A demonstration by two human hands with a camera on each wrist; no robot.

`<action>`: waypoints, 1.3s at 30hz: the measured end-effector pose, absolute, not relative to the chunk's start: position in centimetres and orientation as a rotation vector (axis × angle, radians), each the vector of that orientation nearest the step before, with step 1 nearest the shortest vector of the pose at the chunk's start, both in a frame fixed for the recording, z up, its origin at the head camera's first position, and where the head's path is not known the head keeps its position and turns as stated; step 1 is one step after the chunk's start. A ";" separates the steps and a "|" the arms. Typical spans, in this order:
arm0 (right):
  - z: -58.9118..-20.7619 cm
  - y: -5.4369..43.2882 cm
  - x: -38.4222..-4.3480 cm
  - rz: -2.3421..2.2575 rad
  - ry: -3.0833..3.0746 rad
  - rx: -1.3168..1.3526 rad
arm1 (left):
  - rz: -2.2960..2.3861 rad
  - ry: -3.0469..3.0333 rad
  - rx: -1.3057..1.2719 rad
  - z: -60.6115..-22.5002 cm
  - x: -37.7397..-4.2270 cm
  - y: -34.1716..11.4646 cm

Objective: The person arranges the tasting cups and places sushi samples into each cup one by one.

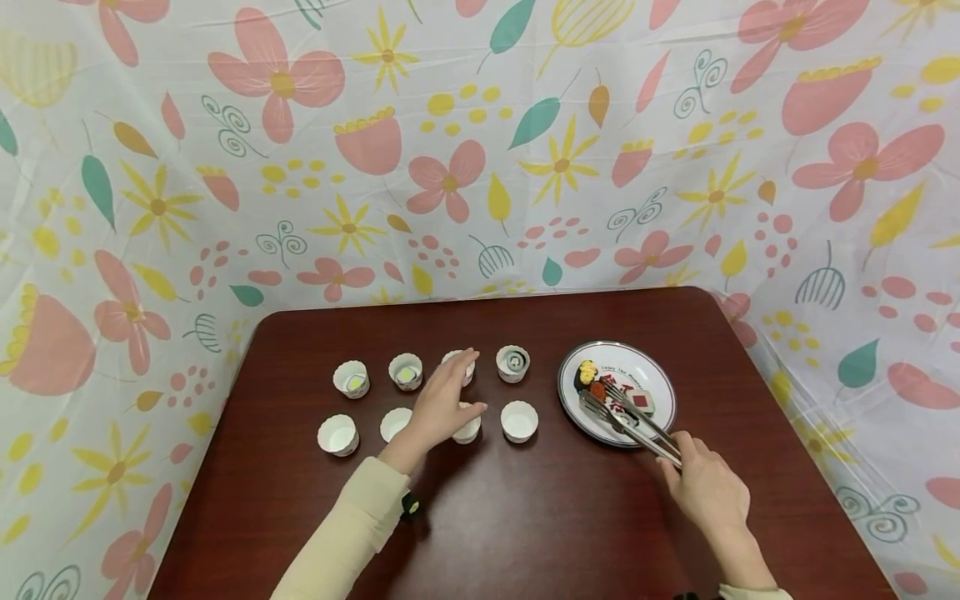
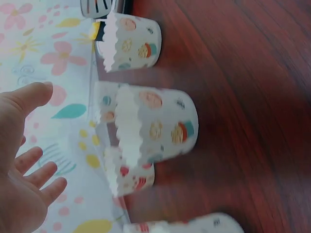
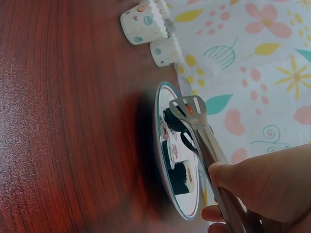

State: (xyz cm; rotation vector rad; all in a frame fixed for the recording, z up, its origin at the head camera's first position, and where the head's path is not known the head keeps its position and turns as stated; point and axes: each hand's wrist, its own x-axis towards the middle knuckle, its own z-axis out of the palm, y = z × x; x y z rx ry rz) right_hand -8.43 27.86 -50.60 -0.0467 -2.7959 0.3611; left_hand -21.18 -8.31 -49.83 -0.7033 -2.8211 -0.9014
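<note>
My right hand (image 1: 708,487) grips metal tongs (image 1: 651,438) by the handles. The slotted tips of the tongs reach over a round white plate (image 1: 654,372) with a dark rim. On the plate sit several sushi pieces: one topped yellow (image 1: 588,372), one with an orange top (image 1: 597,390) and a white one with a red square (image 1: 640,401). My left hand (image 1: 437,410) hovers over the paper cups, fingers extended and thumb apart, holding nothing. It partly covers a back cup (image 1: 468,373) and a front cup (image 1: 468,431). In the left wrist view, a patterned cup (image 2: 163,124) stands near the palm.
Scalloped white cups stand in two rows. Two back cups, the far-left one (image 1: 351,379) and its neighbour (image 1: 406,372), hold pieces with yellow-green centres; the back right cup (image 1: 513,364) holds a dark-and-white roll. The front right cup (image 1: 519,422) shows a white inside. A flowered cloth (image 1: 480,167) borders the table.
</note>
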 end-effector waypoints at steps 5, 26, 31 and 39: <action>-50.5 28.0 -8.6 0.371 -2.812 -0.064 | -0.889 -2.755 -0.642 -49.6 -20.6 -10.8; -50.1 28.0 -8.5 0.395 -2.836 -0.079 | -0.890 -2.714 -0.184 -50.7 -17.0 -20.7; -50.2 28.1 -8.4 0.400 -2.851 -0.096 | -0.901 -2.725 -0.115 -51.4 -16.2 -22.0; -50.3 28.1 -8.6 0.400 -2.841 -0.087 | -0.975 -2.763 0.043 -53.1 -15.3 -23.7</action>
